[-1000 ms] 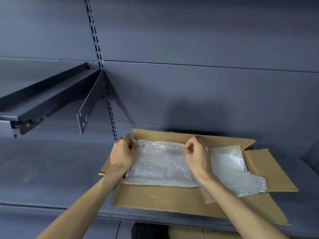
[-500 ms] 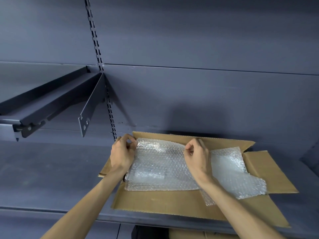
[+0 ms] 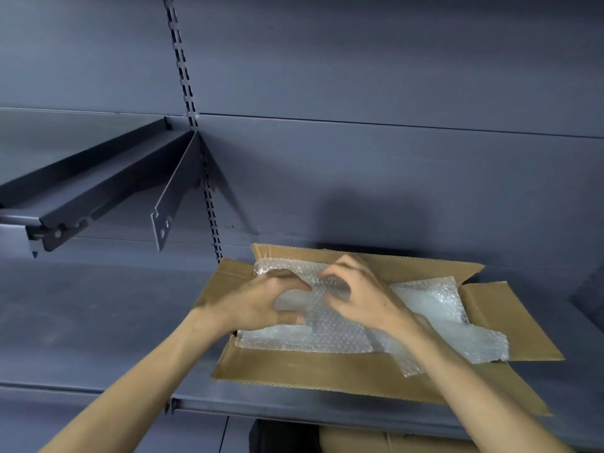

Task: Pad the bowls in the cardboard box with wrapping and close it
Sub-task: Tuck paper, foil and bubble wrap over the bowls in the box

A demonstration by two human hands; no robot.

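One head-worn, wide-angle view only. Looks forward and slightly down from above and in front of the cardboard box (image 3: 327,367), close to it. Faces the grey back wall (image 3: 392,178) behind the box. Takes in a bracket shelf (image 3: 98,188) up and left of the box.

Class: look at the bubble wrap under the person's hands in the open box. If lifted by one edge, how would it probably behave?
The bubble wrap would probably sag and fold, not stay flat: it already creases where the left hand and right hand bunch it. It looks thin and see-through, so likely very light. One sheet droops over the box flap, suggesting it slides easily.
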